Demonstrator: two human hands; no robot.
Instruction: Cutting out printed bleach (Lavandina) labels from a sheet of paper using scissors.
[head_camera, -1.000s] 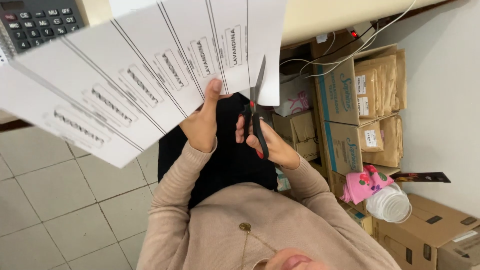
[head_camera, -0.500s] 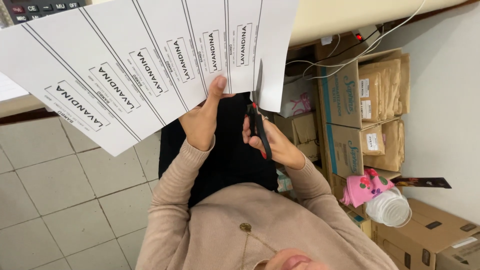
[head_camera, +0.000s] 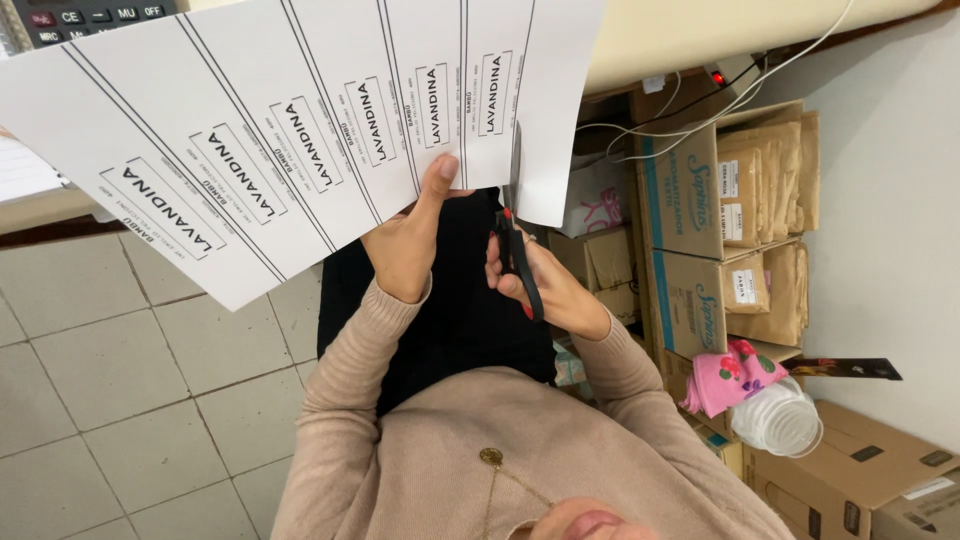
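Left hand: your left hand (head_camera: 408, 240) pinches the white sheet of printed labels (head_camera: 290, 130) at its lower edge.
Right hand: your right hand (head_camera: 545, 285) grips black scissors (head_camera: 518, 255), blade entering the sheet beside the thumb.
Nearby: cardboard boxes (head_camera: 700, 240) stand to the right.

— How many white printed paper sheets (head_camera: 300, 130)?
— One, with five black-lined label strips showing.
— Scissors?
— One black-handled pair of scissors (head_camera: 518, 250).
— Hands?
— Two: left hand (head_camera: 405, 245), right hand (head_camera: 550, 290).
— Boxes?
— At least four brown cardboard boxes (head_camera: 690, 180), one grey calculator (head_camera: 90, 15), one stack of clear plastic cups (head_camera: 780, 420).
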